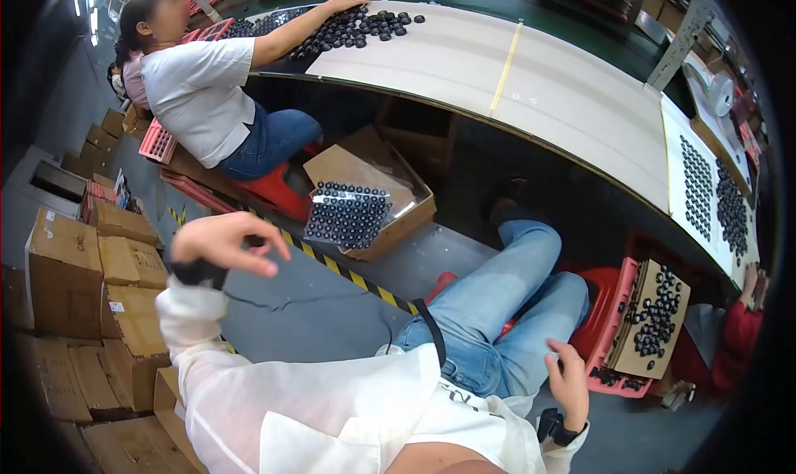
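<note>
My left hand (232, 242) is raised out to the left, its fingers loosely bent and apart, with nothing visible in them. Beyond it, a clear plastic tray (348, 214) filled with rows of small black round parts rests tilted on an open cardboard box (396, 235). Beside my lap, my right hand (570, 384) hangs with its fingers apart, holding nothing that shows. A pink crate (608, 341) stands to the right of that hand. On it lies a cardboard sheet (623, 354) scattered with loose black round parts (657, 318).
A long pale worktop (580, 84) runs ahead. A co-worker (199, 92) sits at far left, one hand by piled black parts (385, 28). Cardboard boxes (66, 254) are stacked at left. Yellow-black tape (332, 271) crosses the floor. Another person's red sleeve (738, 333) shows at right.
</note>
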The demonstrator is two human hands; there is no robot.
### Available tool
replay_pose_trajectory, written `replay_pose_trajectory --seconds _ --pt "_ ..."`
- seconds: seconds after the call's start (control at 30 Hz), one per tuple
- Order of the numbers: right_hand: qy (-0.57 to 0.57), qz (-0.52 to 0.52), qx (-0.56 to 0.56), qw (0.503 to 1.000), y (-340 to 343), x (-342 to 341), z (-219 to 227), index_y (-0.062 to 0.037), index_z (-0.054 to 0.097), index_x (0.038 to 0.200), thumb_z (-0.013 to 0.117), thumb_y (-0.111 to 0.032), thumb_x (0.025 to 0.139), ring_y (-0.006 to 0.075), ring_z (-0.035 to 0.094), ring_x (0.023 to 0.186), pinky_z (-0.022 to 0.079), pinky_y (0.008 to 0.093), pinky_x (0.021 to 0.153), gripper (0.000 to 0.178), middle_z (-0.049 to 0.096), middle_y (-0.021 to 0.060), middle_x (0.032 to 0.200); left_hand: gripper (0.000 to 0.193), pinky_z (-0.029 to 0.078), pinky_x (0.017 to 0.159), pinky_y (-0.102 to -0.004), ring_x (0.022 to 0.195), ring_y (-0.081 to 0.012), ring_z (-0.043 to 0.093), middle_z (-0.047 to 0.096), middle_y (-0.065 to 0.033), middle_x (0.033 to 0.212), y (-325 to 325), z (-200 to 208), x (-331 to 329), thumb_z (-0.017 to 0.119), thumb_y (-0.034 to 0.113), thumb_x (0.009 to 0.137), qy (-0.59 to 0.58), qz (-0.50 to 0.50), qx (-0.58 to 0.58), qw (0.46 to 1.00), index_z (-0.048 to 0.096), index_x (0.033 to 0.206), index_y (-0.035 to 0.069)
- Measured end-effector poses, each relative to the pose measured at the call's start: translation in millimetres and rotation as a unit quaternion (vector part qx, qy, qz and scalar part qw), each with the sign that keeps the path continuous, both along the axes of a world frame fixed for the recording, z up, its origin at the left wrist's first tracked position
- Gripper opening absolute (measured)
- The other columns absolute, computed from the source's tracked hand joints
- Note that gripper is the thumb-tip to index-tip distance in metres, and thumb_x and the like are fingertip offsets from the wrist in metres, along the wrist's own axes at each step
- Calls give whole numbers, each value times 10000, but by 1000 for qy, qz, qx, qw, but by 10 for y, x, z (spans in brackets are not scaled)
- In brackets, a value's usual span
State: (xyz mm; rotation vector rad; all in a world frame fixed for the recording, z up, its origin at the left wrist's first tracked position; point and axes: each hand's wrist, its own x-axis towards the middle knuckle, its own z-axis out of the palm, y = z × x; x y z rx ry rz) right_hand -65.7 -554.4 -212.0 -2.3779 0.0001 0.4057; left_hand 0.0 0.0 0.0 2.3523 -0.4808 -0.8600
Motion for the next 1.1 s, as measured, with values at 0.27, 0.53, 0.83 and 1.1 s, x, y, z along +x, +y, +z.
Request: replay_pose_trajectory --seconds 0.27,0.53,0.83,1.1 --pt "55 -59 387 919 923 539 -935 29 588 1199 467 18 891 306 599 1109 444 354 981 331 616 199 1199 239 353 495 -284 543 -117 469 550 -37 669 -667 854 -234 602 190 976 -211 -386 -546 713 737 908 4" --pt "398 231 -141 877 893 1126 -2761 31 646 1100 702 -214 731 347 666 963 532 425 857 446 690 209 986 321 290 389 -281 489 -135 477 578 -89 668 -1418 -488 955 484 132 1031 36 -377 -753 539 709 993 -94" --pt "506 227 5 832 57 2735 -2524 26 630 1132 725 -241 752 363 656 967 521 440 872 474 682 218 986 310 479 555 -300 600 -202 613 646 -82 687 -1842 -1082 3070 615 186 950 -47 120 -216 968 664 1193 1" --pt "467 247 48 848 -162 3717 -2282 21 615 1160 717 -249 772 364 647 983 513 436 884 483 672 221 1015 363 449 596 -340 587 -289 522 552 -132 691 -1653 -2110 3910 592 179 965 -428 235 191 852 594 1301 42"
